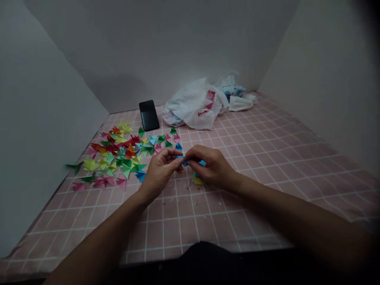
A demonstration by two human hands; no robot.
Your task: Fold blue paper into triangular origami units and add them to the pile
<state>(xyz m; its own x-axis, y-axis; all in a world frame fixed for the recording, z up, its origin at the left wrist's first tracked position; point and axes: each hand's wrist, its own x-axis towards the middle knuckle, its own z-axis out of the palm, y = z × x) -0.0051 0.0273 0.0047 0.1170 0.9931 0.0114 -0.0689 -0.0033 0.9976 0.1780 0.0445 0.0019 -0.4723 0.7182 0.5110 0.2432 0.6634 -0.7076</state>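
Note:
A small piece of blue folded paper (184, 161) is pinched between the fingertips of both hands, just above the cloth. My left hand (162, 166) is closed on its left end and my right hand (209, 164) on its right end; the fingers cover most of it. Under my right hand lies a small stack of colored paper (198, 179), yellow and green at its edge, partly hidden. To the left spreads a heap of folded paper cranes (126, 152) in red, pink, green, yellow and blue. One blue folded piece (178, 146) sits just beyond my fingertips.
A black phone (149, 115) lies behind the cranes. White plastic bags (196, 105) are bunched against the back wall. The table has a pink checked cloth (282, 158), with walls at the left, back and right. Tiny crumbs are scattered near my hands.

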